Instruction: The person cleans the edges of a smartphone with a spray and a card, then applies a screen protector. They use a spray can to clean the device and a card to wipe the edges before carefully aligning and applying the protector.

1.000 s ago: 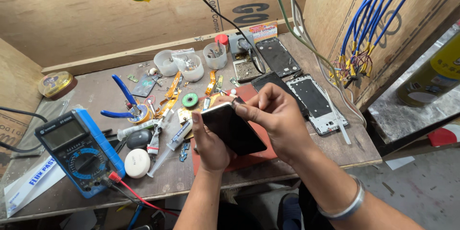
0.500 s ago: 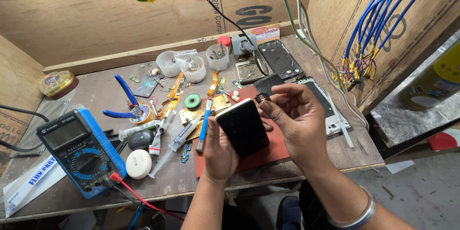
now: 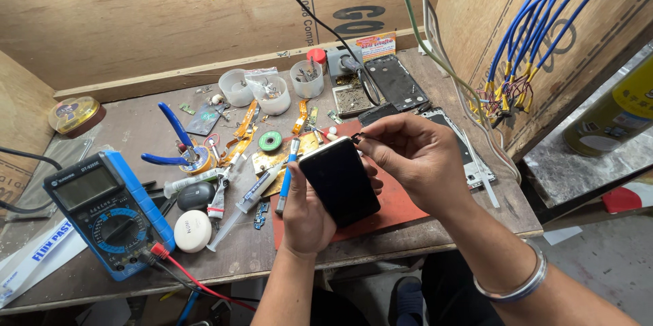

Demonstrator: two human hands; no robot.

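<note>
Fingers clamped on black phone (image 3: 338, 180), screen dark.
Left hand (image 3: 309, 207) cradles it over red mat (image 3: 401, 205); right hand (image 3: 415, 157) pinches its far corner.

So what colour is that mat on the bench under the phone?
The mat is a reddish-brown, plain with no pattern, seen in the head view beneath the black phone.

Black phone (image 3: 338, 180), blue multimeter (image 3: 109, 212)
</note>
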